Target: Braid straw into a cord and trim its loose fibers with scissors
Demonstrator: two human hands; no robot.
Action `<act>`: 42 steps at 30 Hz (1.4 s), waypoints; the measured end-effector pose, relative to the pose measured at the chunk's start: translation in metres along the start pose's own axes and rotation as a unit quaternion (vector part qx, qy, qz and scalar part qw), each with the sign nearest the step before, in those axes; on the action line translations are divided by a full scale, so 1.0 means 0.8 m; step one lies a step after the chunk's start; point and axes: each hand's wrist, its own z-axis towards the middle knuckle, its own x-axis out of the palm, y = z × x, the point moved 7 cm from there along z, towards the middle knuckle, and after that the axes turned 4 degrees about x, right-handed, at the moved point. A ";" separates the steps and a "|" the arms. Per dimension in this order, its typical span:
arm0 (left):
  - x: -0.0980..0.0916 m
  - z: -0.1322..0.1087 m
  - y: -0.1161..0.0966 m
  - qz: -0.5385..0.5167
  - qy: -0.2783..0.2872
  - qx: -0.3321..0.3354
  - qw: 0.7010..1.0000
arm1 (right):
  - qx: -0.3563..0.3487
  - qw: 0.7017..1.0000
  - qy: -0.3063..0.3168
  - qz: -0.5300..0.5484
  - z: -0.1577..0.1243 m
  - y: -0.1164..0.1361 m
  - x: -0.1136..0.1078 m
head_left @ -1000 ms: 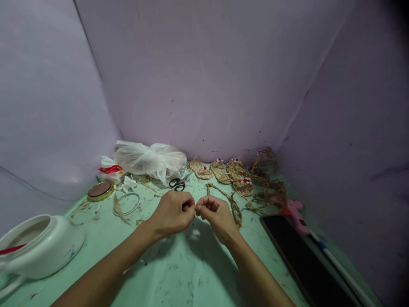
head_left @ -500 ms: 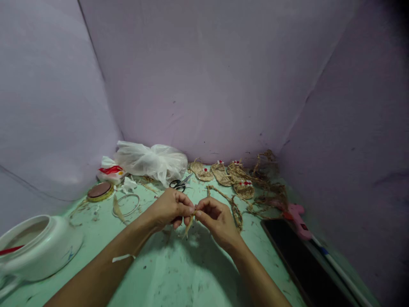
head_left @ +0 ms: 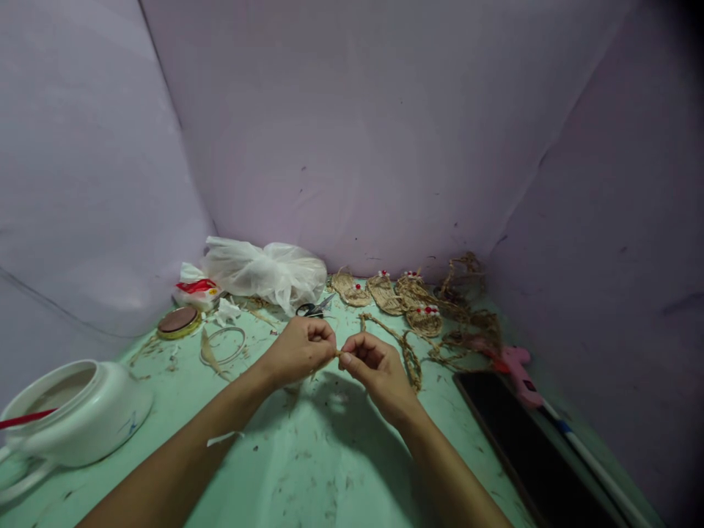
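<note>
Over the green tabletop, my left hand (head_left: 302,352) and my right hand (head_left: 379,374) meet almost fingertip to fingertip. A short piece of tan plant fibre (head_left: 338,355) is stretched between them, each hand pinching it with thumb and fingers. Most of the fibre is hidden by the left fingers. Beyond my right hand lies a braided fibre cord (head_left: 411,359). Black-handled scissors (head_left: 312,310) rest open just behind my left hand. Small woven fibre slippers (head_left: 383,295) with red and white beads sit in a row near the back wall.
On the left are a white pot (head_left: 99,418), a round tin (head_left: 179,323), metal rings (head_left: 224,352) and a white plastic bag (head_left: 269,271). To the right lie tangled fibre (head_left: 473,319), a pink glue gun (head_left: 521,374) and a dark flat slab (head_left: 522,433). Walls enclose three sides.
My hands have drawn slightly apart, and the left has turned over the fibre. The loose end that hung below the fingers is now mostly out of sight. The view has shifted slightly.
</note>
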 end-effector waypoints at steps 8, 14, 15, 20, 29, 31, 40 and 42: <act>-0.005 -0.003 -0.007 0.026 -0.026 0.010 0.999 | 0.025 0.998 -0.005 0.056 -0.001 -0.010 0.000; -0.016 -0.003 -0.012 0.072 -0.083 0.039 0.993 | 0.019 0.999 -0.031 0.034 0.001 -0.009 -0.002; -0.017 -0.003 -0.012 0.073 -0.096 0.042 0.992 | 0.017 0.999 -0.030 0.034 0.001 -0.008 -0.002; -0.018 -0.007 -0.017 0.073 -0.089 0.046 0.992 | 0.022 0.999 -0.040 0.017 0.001 -0.006 -0.002; -0.016 -0.014 -0.038 0.213 -0.058 0.114 0.969 | 0.011 0.999 -0.040 -0.021 0.001 -0.002 -0.003; -0.016 -0.013 -0.038 0.234 -0.069 0.121 0.962 | 0.005 0.999 -0.036 -0.012 0.000 -0.002 -0.002; -0.022 -0.014 -0.043 0.296 -0.113 0.171 0.933 | 0.000 1.000 -0.019 0.009 0.001 -0.003 0.000; -0.023 -0.016 -0.044 0.307 -0.124 0.175 0.927 | 0.000 1.000 -0.016 0.007 0.000 -0.003 0.000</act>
